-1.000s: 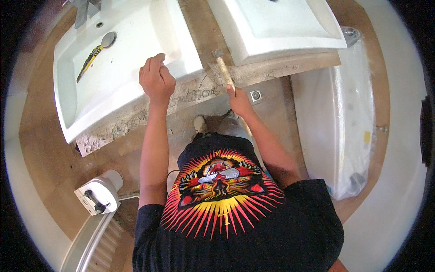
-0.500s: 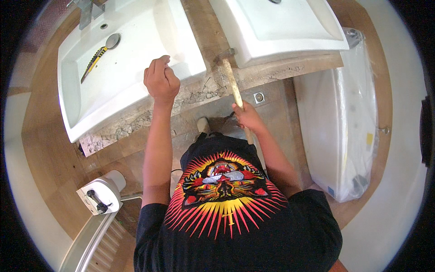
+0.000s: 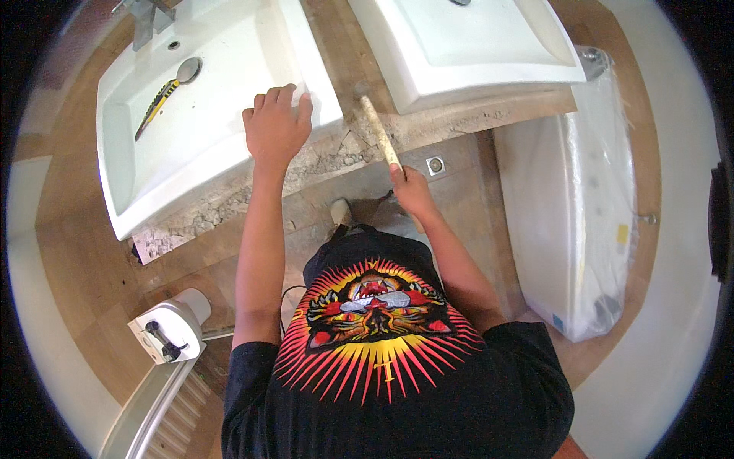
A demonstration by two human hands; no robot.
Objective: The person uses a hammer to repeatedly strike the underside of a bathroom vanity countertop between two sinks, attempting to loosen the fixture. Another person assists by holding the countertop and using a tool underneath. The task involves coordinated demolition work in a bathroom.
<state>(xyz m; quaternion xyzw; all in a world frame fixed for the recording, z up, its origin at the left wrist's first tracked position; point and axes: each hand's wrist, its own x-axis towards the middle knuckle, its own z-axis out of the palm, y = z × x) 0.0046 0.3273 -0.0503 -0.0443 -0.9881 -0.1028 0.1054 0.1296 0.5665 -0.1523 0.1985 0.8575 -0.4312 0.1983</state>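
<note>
My left hand [image 3: 277, 126] rests palm down at the front rim of the left white sink [image 3: 180, 183], its fingers spread and holding nothing. In my right hand [image 3: 414, 193] is a hammer [image 3: 378, 134], gripped low on its pale wooden handle. The handle slants up and left to the brown counter [image 3: 336, 42] between the two sinks; the hammer's head is too blurred to make out. Below the left sink, the counter's front edge [image 3: 206, 218] is rough and chipped. A yellow and black utility knife [image 3: 157, 109] lies in that basin against a round metal drain cover [image 3: 189, 69].
A second white sink [image 3: 478, 80] stands to the right. Beyond it is a large white fixture [image 3: 539, 229] in clear plastic wrap. A square floor drain [image 3: 435, 165] lies below the counter. At lower left are a white toilet [image 3: 196, 304] and a ribbed white panel [image 3: 176, 413].
My left hand has opened from a loose curl and flattened onto the sink rim. The hammer's head has shifted slightly left along the counter, with my right hand still around the handle.
</note>
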